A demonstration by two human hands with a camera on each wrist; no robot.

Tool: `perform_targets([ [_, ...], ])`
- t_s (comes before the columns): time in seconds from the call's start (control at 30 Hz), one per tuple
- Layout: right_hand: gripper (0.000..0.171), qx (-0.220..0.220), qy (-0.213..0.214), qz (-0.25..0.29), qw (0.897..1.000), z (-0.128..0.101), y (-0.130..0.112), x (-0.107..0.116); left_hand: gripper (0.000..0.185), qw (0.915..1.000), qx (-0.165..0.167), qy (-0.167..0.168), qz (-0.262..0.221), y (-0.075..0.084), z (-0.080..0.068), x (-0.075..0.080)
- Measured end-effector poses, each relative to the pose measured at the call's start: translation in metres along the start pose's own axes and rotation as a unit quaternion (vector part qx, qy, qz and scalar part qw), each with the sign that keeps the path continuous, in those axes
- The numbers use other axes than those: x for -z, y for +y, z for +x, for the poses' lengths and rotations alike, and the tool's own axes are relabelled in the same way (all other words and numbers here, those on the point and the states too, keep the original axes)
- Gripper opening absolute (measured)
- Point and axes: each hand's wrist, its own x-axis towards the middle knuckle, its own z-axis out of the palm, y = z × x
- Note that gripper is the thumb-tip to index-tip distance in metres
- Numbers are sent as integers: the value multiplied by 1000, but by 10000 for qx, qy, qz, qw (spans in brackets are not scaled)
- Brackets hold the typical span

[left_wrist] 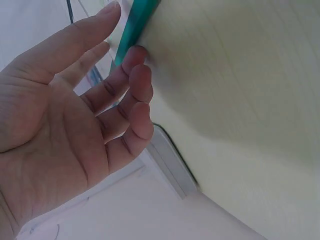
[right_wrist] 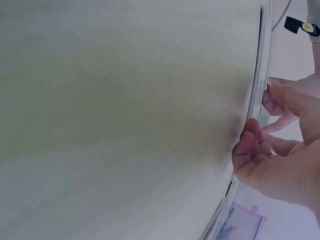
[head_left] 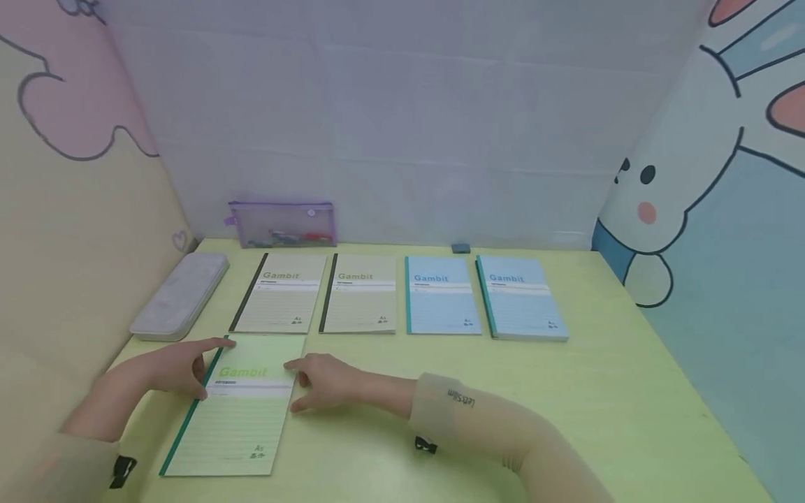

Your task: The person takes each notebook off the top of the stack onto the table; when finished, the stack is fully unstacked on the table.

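A green notebook (head_left: 233, 426) with a dark green spine lies on the table at the front left, slightly slanted. My left hand (head_left: 172, 368) is at its spine side, index finger along the top left corner and thumb on the left edge. In the left wrist view the left hand (left_wrist: 65, 115) has its fingers loosely bent beside the green spine (left_wrist: 134, 30). My right hand (head_left: 327, 381) touches the opposite edge with index finger and thumb spread, its other fingers folded under. The right wrist view shows the right hand (right_wrist: 280, 170) against the notebook's edge.
Behind stand two beige notebooks (head_left: 279, 304) (head_left: 358, 304), a blue notebook (head_left: 443, 307) and a thicker blue stack (head_left: 525, 307) in a row. A grey case (head_left: 179, 297) lies left. A purple mesh pouch (head_left: 286, 223) leans on the back wall near a small blue block (head_left: 461, 249).
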Motion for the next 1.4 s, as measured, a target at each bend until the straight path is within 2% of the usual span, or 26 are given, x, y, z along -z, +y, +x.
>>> perform_targets([
  [0.07,66,162,-60,215,9996,-5,1,8,90,9998,-31,110,161,3,0,3],
  [0.23,63,509,-144,449,9976,-22,10,35,81,9971,-489,442,382,22,3,17],
  [0.5,59,606,197,284,9976,-60,44,84,62,9836,-1223,1057,799,76,14,43],
  [0.67,56,455,518,189,9974,-88,67,116,56,9774,-1412,1234,976,112,22,52],
  [0.8,54,441,962,-47,9944,-110,89,137,55,9685,-1618,1573,1055,143,33,56],
  [1.03,51,91,1653,-319,9857,-151,131,170,53,9516,-2121,2066,826,195,59,51],
  [1.27,51,-609,2136,-625,9730,-188,178,192,50,9369,-2363,2431,847,242,88,34],
  [1.4,54,-1034,2350,-607,9646,-203,206,198,50,9297,-2568,2529,754,265,109,21],
])
